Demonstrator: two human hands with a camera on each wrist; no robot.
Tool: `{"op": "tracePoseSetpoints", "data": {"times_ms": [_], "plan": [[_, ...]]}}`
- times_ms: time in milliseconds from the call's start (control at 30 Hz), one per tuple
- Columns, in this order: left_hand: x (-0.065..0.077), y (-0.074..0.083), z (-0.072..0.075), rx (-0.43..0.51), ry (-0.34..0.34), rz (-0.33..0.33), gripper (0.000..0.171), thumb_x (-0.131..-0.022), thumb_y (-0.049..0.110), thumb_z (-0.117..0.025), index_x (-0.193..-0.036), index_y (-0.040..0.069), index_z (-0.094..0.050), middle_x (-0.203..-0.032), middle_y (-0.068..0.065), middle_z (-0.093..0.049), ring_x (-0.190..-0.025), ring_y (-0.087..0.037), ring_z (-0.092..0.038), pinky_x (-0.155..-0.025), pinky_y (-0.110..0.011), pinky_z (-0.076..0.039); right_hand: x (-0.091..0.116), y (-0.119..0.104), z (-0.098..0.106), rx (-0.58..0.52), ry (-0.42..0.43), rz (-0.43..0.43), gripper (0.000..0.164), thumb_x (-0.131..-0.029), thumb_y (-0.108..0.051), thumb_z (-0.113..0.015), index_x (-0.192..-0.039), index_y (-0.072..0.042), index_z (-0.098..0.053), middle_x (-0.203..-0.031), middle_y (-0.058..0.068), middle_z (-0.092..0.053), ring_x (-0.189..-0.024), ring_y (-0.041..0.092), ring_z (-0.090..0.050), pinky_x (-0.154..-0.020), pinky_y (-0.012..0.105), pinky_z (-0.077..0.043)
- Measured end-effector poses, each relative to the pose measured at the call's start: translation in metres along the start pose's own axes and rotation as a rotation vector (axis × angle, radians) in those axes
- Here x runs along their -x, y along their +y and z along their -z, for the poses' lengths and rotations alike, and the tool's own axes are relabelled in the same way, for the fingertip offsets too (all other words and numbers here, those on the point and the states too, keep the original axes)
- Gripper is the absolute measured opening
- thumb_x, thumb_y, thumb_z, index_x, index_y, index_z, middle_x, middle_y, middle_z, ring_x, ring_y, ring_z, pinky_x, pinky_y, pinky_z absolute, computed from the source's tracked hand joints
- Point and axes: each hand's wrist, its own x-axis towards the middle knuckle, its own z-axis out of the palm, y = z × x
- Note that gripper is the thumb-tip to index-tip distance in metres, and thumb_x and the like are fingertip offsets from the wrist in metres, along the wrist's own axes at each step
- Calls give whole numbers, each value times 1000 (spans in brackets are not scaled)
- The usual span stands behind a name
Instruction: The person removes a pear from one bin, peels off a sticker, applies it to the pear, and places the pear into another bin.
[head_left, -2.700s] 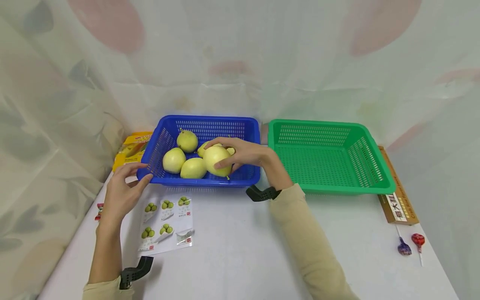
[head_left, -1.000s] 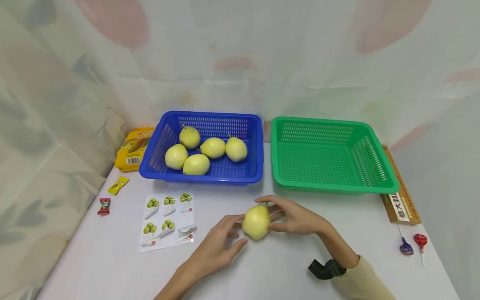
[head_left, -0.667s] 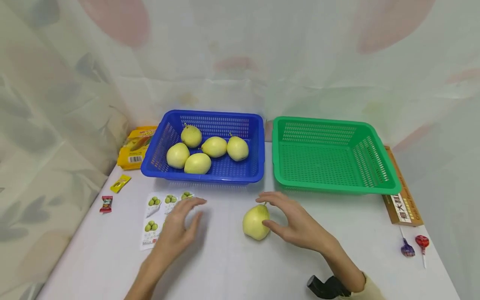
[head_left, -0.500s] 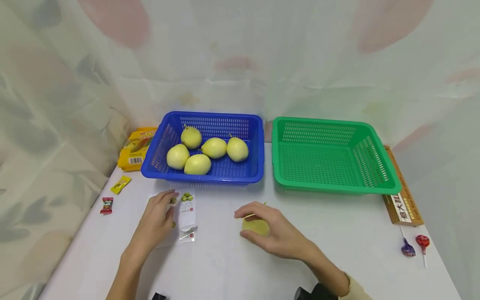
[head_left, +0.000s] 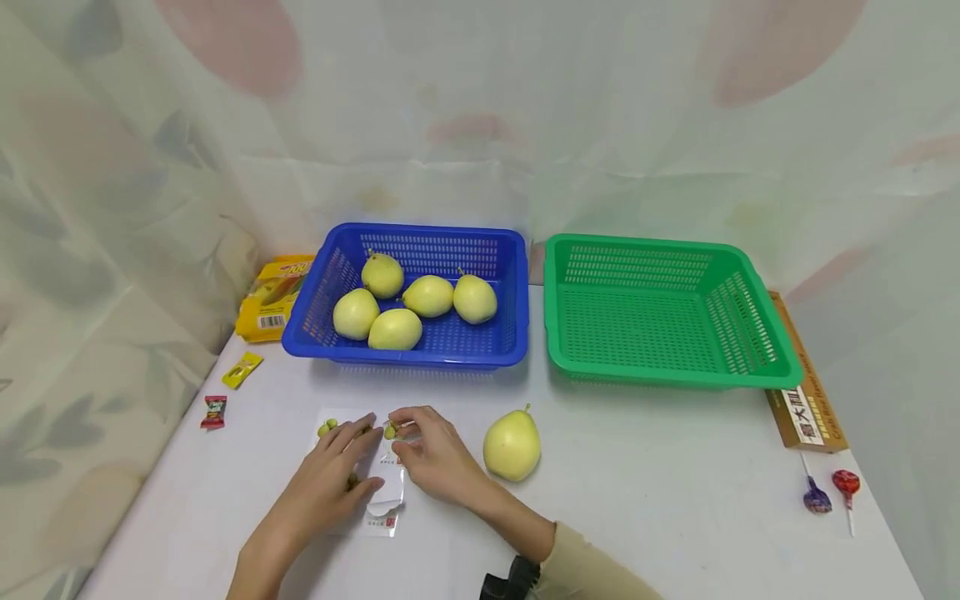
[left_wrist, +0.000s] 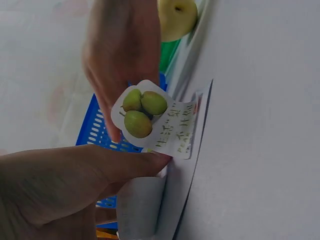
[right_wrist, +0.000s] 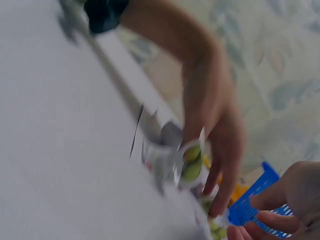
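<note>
Fingers spread, my left hand (head_left: 326, 483) rests on a white sheet of pear-picture stickers (head_left: 386, 487) and covers much of it. In the left wrist view, its thumb touches the sheet beside a pear sticker (left_wrist: 142, 112) whose edges stand up. My right hand (head_left: 442, 458) is at the sheet's upper right corner. Its thumb and fingers are parted around a sticker there; the right wrist view shows a gap between the fingertips of this hand (right_wrist: 295, 200). A yellow-green pear (head_left: 512, 446) stands on the table just right of the right hand.
A blue basket (head_left: 405, 357) with several pears stands behind the hands. Right of it is a green basket (head_left: 660, 375). A yellow bag (head_left: 270, 300) and two small candies lie left. A brown box (head_left: 806, 421) and two lollipops lie right.
The right hand carried one pear from the blue basket to the table, then let go and moved left. The left hand left the basket rim, then shifted the sticker sheet right and nearer.
</note>
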Motion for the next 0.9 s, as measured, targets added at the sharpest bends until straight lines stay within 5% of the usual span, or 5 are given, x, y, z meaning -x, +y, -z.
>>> {"op": "tracePoseSetpoints", "data": {"times_ms": [133, 300, 500, 700, 900], "plan": [[4, 6, 0, 7, -7, 4, 67, -88, 22, -92, -145, 2, -65, -161, -17, -57, -147, -44, -54, -115, -69, -52, -10, 8, -11, 331, 65, 37, 37, -104, -8, -69, -140, 0, -65, -134, 13, -65, -110, 20, -70, -90, 21, -61], [4, 8, 0, 31, -11, 32, 68, -86, 19, -93, -145, -2, -64, -162, -18, -56, -148, -44, -53, -116, -69, -51, -18, 13, -14, 459, 82, 56, 18, -104, -8, -69, -120, -4, -75, -118, 8, -71, -102, 14, -70, -88, 24, -62], [3, 8, 2, 72, -17, 45, 69, -85, 17, -93, -144, -3, -65, -164, -20, -54, -150, -48, -51, -120, -69, -48, -20, 12, -9, 307, 112, 26, 6, -105, -11, -69, -105, -10, -75, -99, 1, -71, -86, 2, -60, -77, 14, -50], [0, 6, 1, 101, -37, 68, 73, -85, 17, -93, -147, -4, -61, -167, -22, -50, -152, -56, -46, -124, -71, -42, -10, 0, -1, 130, 138, 0, 8, -108, -18, -65, -110, -12, -70, -108, 2, -68, -84, -2, -57, -75, 14, -50], [-6, 4, 3, 90, -59, 54, 80, -84, 20, -94, -150, -7, -58, -167, -25, -48, -153, -56, -45, -124, -75, -38, 16, -20, 20, 131, 173, 111, 6, -107, -16, -67, -112, -13, -69, -102, 1, -71, -84, 3, -55, -68, 14, -49]]}}
